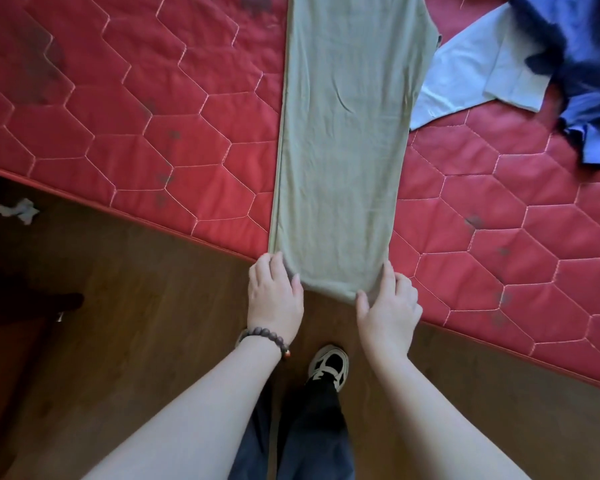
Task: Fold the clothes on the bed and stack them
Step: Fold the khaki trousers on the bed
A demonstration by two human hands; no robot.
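A sage-green garment (pixel 343 133) lies folded into one long narrow strip across the red quilted mattress (pixel 118 116), running from the far side to the near edge. My left hand (pixel 274 296) grips its near left corner, thumb on top of the cloth. My right hand (pixel 387 306) pinches the near right corner the same way. The strip's near end hangs just over the mattress edge. A light blue garment (pixel 465 74) lies unfolded to the right of the strip, with a dark blue garment (pixel 582 64) crumpled partly over it.
Brown wooden floor (pixel 136 306) lies below the mattress edge, which runs diagonally from left down to the right. A crumpled scrap (pixel 18 209) sits on the floor at left. My dark trousers and a shoe (pixel 329 365) are below my hands.
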